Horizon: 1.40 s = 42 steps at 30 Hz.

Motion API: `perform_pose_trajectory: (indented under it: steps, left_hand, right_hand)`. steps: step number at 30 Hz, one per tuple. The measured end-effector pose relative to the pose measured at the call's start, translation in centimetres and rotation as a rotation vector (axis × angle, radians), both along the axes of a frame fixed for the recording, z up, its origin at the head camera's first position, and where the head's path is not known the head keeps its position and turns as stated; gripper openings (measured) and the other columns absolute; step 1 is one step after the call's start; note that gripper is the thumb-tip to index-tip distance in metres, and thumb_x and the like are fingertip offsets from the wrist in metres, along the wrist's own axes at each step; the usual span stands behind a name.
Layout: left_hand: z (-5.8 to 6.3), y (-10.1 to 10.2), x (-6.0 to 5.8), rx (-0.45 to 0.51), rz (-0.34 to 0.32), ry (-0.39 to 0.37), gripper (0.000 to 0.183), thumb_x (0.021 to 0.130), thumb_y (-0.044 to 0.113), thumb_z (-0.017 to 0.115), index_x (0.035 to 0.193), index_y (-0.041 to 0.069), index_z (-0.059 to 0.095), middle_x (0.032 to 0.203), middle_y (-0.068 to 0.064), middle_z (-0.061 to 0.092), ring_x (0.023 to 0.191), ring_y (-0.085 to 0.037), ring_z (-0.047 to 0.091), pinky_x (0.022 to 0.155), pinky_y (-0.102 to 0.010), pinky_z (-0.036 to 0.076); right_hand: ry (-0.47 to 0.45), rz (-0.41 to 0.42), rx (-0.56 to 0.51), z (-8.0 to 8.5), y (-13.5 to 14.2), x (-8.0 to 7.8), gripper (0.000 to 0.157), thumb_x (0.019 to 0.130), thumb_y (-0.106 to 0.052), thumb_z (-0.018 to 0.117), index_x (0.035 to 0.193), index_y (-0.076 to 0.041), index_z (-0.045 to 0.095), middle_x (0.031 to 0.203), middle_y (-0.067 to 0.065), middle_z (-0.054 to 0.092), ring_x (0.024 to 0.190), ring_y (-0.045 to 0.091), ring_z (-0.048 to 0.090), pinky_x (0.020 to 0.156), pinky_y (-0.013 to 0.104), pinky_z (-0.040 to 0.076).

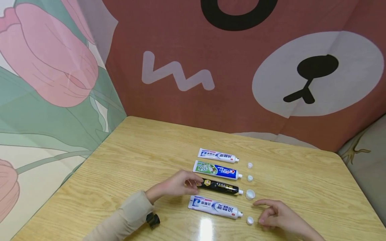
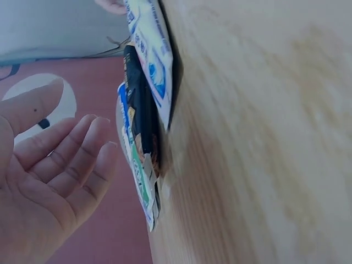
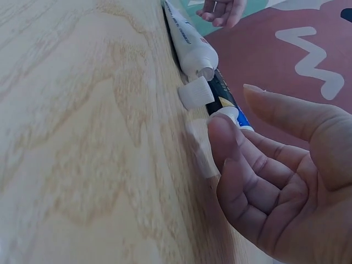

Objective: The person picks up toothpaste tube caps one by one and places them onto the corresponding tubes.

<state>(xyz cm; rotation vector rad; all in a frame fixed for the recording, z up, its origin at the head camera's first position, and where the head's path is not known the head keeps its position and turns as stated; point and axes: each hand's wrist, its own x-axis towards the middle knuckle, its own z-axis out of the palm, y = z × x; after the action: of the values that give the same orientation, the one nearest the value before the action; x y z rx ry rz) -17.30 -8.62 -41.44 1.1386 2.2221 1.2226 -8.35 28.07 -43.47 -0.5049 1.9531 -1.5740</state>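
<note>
Four toothpaste tubes lie in a column on the table, uncapped nozzles facing right. Farthest is a small white-and-purple tube [image 1: 217, 156], then a green-and-blue tube [image 1: 216, 170], a black tube [image 1: 221, 186] and a larger white-and-purple tube [image 1: 214, 207]. Beside each nozzle is a white cap: the nearest cap [image 1: 249, 220], a wider cap [image 1: 250, 194], and two small caps [image 1: 250, 178] [image 1: 249, 165] farther back. My left hand [image 1: 179, 183], fingers loosely bent, hovers at the black tube's tail end. My right hand [image 1: 278, 216] is right of the nearest cap, fingers loosely curled and holding nothing.
A light wooden table [image 1: 135, 150] carries everything. Behind it hangs a red-brown cloth [image 1: 181, 107] with a bear's face, and a tulip-patterned cloth [image 1: 60, 127] is on the left. A black band [image 1: 152, 220] sits at the left sleeve.
</note>
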Motion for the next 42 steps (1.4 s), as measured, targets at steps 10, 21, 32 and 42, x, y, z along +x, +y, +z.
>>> perform_pose_trajectory:
  steps: [10,21,32,42]
  left_hand:
    - [-0.4,0.7,-0.1,-0.123,-0.106,0.129,0.036,0.08,0.012,0.069,0.112,-0.002,0.06,0.105,-0.009,0.064,0.095,-0.011,0.059,0.084,-0.017,0.045]
    - [-1.1,1.4,-0.1,-0.161,-0.147,0.124,0.035,0.077,0.01,0.072,0.109,-0.001,0.062,0.102,-0.007,0.064,0.093,-0.006,0.059,0.083,-0.014,0.044]
    - [-1.3,1.9,-0.1,-0.149,-0.148,0.025,0.034,0.077,0.005,0.071,0.108,-0.003,0.062,0.103,-0.008,0.065,0.091,-0.003,0.059,0.081,-0.014,0.045]
    - [-1.6,2.3,-0.2,-0.148,-0.102,-0.082,0.031,0.075,0.003,0.073,0.104,-0.002,0.064,0.093,-0.003,0.066,0.079,0.002,0.056,0.074,-0.014,0.047]
  right_hand:
    - [-0.055,-0.008,-0.066,-0.5,-0.5,0.2,0.053,0.084,-0.004,0.061,0.123,0.02,0.034,0.076,0.014,0.064,0.062,0.011,0.06,0.053,0.023,0.05]
    - [-0.089,-0.033,-0.059,-0.6,-1.2,0.2,0.049,0.082,-0.003,0.062,0.122,0.018,0.04,0.073,0.016,0.062,0.06,0.009,0.058,0.053,0.021,0.05]
    - [-0.102,-0.082,0.029,-0.7,-2.0,0.2,0.044,0.079,-0.005,0.068,0.116,0.012,0.052,0.066,0.007,0.06,0.051,0.008,0.053,0.047,0.016,0.043]
    - [-0.131,-0.065,0.03,-0.6,-2.3,0.0,0.04,0.078,-0.004,0.068,0.113,0.011,0.056,0.068,0.006,0.06,0.052,0.008,0.052,0.047,0.017,0.043]
